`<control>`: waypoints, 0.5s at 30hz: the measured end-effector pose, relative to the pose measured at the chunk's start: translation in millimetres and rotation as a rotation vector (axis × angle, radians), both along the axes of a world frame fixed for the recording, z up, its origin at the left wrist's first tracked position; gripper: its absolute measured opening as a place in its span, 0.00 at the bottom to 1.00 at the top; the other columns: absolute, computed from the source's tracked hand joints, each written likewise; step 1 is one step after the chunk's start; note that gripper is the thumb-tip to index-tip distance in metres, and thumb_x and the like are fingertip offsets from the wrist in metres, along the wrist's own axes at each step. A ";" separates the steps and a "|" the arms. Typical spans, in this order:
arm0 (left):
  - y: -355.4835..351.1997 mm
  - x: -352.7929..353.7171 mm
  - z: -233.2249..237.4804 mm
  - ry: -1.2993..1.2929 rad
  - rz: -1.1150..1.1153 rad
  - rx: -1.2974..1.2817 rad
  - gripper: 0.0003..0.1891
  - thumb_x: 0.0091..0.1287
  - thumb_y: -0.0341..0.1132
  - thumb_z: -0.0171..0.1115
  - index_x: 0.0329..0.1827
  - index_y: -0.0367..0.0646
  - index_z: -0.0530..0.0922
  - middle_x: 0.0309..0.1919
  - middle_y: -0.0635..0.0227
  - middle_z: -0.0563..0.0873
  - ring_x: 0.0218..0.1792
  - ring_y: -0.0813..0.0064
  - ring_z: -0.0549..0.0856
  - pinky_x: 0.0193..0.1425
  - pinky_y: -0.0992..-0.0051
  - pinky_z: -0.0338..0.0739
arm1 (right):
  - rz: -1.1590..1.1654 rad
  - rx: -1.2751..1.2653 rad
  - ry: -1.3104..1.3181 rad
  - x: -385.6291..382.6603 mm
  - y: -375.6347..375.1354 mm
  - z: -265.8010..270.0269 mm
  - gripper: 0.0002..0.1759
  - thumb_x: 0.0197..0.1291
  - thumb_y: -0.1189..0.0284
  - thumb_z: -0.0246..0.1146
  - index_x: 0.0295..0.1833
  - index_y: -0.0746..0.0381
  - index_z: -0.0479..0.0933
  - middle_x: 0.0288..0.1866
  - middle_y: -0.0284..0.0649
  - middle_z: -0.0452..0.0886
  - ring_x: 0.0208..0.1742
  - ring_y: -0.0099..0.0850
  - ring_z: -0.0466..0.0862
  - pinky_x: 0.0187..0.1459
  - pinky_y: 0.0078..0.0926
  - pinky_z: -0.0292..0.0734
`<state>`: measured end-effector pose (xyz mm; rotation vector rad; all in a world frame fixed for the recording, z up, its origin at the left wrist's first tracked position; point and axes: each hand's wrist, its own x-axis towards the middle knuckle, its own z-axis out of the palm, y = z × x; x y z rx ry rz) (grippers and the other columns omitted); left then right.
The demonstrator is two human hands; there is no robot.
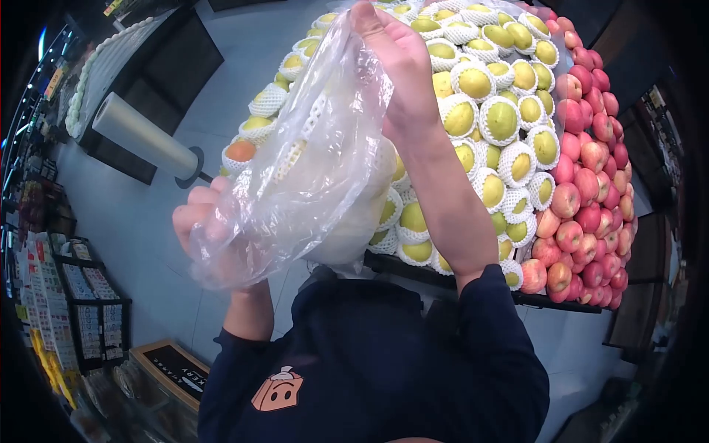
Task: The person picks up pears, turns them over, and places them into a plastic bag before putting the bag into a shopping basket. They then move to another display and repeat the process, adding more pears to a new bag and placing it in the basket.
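A clear plastic bag hangs between my two hands, with pale fruit in white foam nets showing dimly through it. My right hand is raised, thumb and fingers pinching the bag's upper edge. Lower on the left, my left hand has its fingers curled at the bag's other side, partly covered by the film. Behind the bag lies a display of yellow-green fruit in white foam nets. Red apples are piled to the right of it.
A roll of plastic bags sticks out on a holder at the left. Behind it stands a dark counter. Shelves with small packets and a framed black sign are at the lower left.
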<state>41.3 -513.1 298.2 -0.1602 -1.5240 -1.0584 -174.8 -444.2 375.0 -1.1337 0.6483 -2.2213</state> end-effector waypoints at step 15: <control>-103.3 -51.8 -32.9 0.009 -0.787 0.377 0.09 0.62 0.25 0.71 0.37 0.40 0.77 0.33 0.62 0.81 0.32 0.66 0.80 0.36 0.72 0.75 | -0.853 0.329 -0.053 13.6 -21.0 -38.1 0.21 0.77 0.57 0.56 0.44 0.66 0.80 0.30 0.31 0.81 0.27 0.16 0.77 0.30 0.15 0.73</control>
